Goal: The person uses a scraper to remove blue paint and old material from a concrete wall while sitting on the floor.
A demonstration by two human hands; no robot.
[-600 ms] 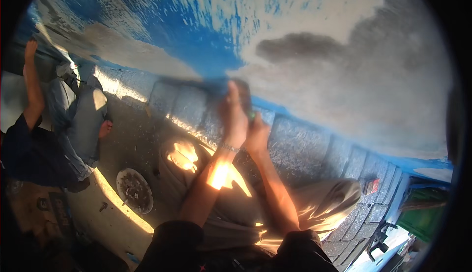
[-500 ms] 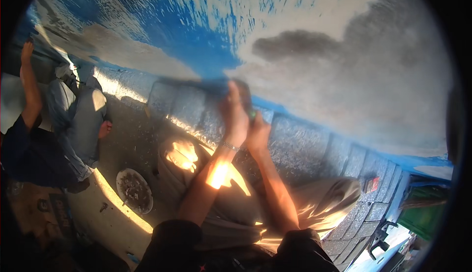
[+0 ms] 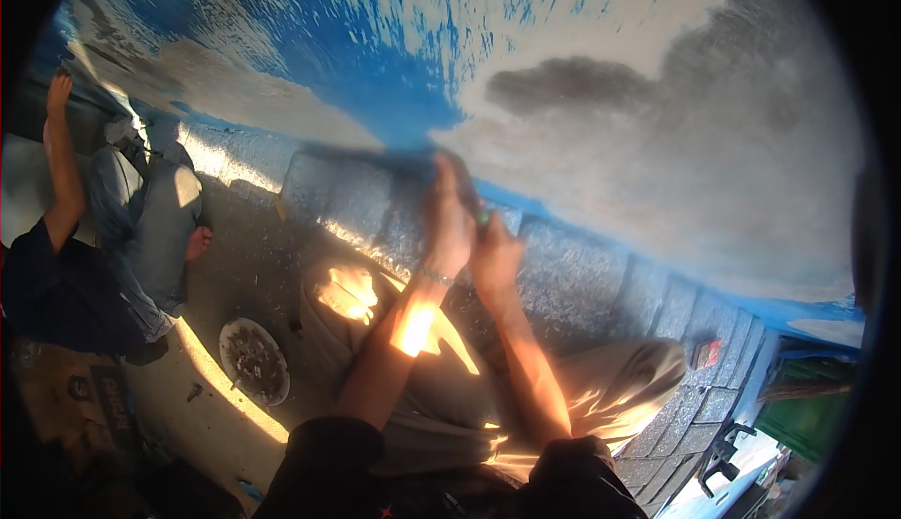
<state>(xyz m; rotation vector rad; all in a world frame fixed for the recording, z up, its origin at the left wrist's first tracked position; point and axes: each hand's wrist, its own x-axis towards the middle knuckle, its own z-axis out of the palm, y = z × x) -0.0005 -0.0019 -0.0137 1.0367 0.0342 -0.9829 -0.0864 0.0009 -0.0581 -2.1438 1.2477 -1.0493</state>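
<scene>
At the lower edge of the painted panel (image 3: 601, 176), my left hand (image 3: 449, 228) and my right hand (image 3: 496, 258) are close together on a dark hand tool (image 3: 458, 174). Its outline is smeared, so its kind cannot be made out. A green part shows between the hands. My left hand lies along the tool, index finger pointing up and the other fingers mostly hidden. Just below and to the right, my right hand is closed in a fist at the green part. The panel is flaked blue and white on the left, smooth grey-white on the right. A bracelet circles my left wrist.
A round dish (image 3: 255, 362) holding dark debris stands left of my folded legs. Farther left, a person in jeans (image 3: 155, 228) sits with an arm raised to the panel. Bricks (image 3: 648, 294) run beneath it. A black clamp (image 3: 725, 460) and a green container (image 3: 805, 406) are at right.
Both my hands and the tool stay at nearly the same spot on the panel's lower edge. The whole view has shifted very slightly.
</scene>
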